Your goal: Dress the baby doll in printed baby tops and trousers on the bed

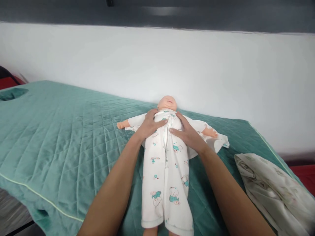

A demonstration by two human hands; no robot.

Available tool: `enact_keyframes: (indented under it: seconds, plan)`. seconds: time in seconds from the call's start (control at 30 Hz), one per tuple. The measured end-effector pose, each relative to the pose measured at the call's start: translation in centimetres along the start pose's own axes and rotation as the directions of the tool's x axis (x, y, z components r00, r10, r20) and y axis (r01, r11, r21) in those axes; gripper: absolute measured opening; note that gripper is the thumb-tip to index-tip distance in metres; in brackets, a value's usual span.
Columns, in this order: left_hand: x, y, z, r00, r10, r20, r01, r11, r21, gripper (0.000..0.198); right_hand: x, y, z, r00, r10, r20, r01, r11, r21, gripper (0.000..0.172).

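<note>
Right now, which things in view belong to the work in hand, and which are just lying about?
In the work:
- Doll, lying face up
- White printed clothing on it
- Left hand and right hand, both on the clothing's chest
- Green quilted cover, underneath

Lying about:
- Loosely folded pale cloth, right side

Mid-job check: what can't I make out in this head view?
All in the head view:
1. Baby doll: feet cut off by the bottom edge.
2. Printed baby clothes: chest patches hidden under the left hand and right hand.
3. Patterned cloth: cut off by the right and bottom edges.
4. Red object: cut off by the left edge, unidentifiable.
</note>
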State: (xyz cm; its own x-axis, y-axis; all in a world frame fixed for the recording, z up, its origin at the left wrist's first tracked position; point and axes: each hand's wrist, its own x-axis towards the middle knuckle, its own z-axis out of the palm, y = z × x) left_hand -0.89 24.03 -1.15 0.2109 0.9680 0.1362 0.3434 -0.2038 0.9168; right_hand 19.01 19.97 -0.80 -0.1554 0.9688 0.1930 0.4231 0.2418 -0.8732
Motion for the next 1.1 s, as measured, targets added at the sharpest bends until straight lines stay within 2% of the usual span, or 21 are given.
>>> enact_keyframes:
  seconds: [0.1,0.2,0.3,0.43,0.67,0.83,0.97,1.1]
  plan:
    - [0.0,0.0,0.1,1.000,0.020,-0.008,-0.020,1.000,0.005,0.061,1.1,-0.9,0.2,0.995,-0.092,0.049,0.094,0.995,-0.029,0.077]
    - [0.1,-0.4,0.2,0.998,0.058,-0.034,-0.057,0.998,0.004,0.059,1.9,-1.1,0.5,0.991,-0.122,0.057,0.126,0.989,-0.072,0.076]
    - [0.2,-0.7,0.4,0.993,0.108,-0.047,-0.107,0.994,0.027,0.052,2.0,-0.6,0.8,0.996,-0.089,0.010,0.089,0.992,-0.087,0.079]
    - [0.2,-0.6,0.4,0.993,0.119,-0.022,-0.117,0.990,0.078,0.046,1.6,-0.1,0.8,0.999,-0.024,-0.032,0.022,0.998,-0.059,0.087]
    - [-0.4,0.7,0.4,0.984,0.179,-0.014,-0.174,0.971,0.162,0.027,1.0,-0.8,0.6,0.993,0.102,-0.064,-0.105,0.993,-0.048,0.092]
    - [-0.7,1.0,0.8,0.967,0.254,-0.024,-0.236,0.926,0.294,0.017,0.8,-0.7,0.8,0.997,0.029,-0.076,-0.032,0.999,-0.035,0.079]
    - [-0.7,1.1,1.3,0.929,0.368,-0.042,-0.313,0.839,0.445,0.004,0.7,-0.4,1.0,0.996,-0.046,-0.076,0.042,0.997,-0.062,0.065]
    - [-0.8,1.1,1.5,0.875,0.482,-0.045,-0.391,0.758,0.522,0.011,0.6,-0.4,1.2,0.991,-0.086,-0.103,0.079,0.994,-0.071,0.053]
